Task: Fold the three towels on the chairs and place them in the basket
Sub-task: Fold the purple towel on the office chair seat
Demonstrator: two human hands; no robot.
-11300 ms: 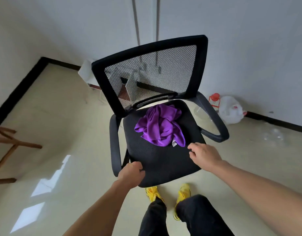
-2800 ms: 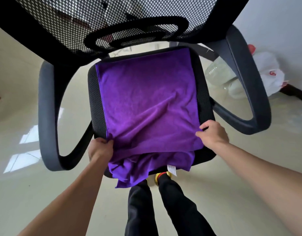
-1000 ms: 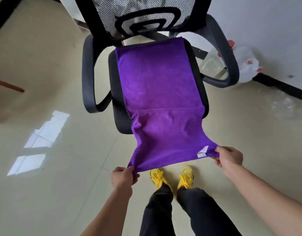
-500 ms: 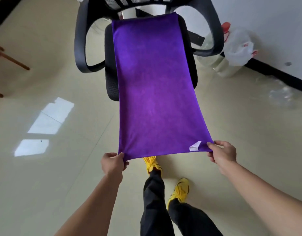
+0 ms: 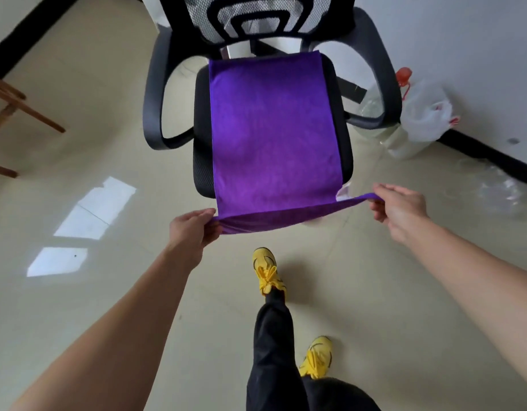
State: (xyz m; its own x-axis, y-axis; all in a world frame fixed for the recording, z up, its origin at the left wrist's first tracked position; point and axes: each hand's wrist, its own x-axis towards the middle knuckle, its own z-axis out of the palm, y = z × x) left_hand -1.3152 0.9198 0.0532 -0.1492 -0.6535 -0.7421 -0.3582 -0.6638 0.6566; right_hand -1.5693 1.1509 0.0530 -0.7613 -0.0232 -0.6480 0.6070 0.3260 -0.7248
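Head view, the only angle on offer. The purple towel [image 5: 274,137] lies flat along the seat of the black office chair [image 5: 201,161]. Its far edge sits at the rear of the seat under the mesh backrest, and its near edge hangs off the front, held in the air.

The left hand [image 5: 194,229] pinches the near left corner, thumb on top and fingers curled beneath. The right hand [image 5: 400,209] pinches the near right corner the same way, cloth drawn taut between finger and thumb. Between them the near edge sags a little and shows its darker underside.

Here is the relation that matters: the towel's long axis runs straight away from the person, from the hands toward the backrest. The free far edge lies directly ahead of both sets of fingers. Neither hand is nearer, as each has its own corner and they sit roughly level, left a touch lower in the frame. My read is that a half fold comes next, carrying the near edge forward onto the far one. That calls for both hands to travel together along that axis.

As for writing, a small white tag [image 5: 343,192] shows by the right corner, with nothing legible on it. The plastic bag [image 5: 425,114] by the wall carries red print too small to read. No basket is in shot.
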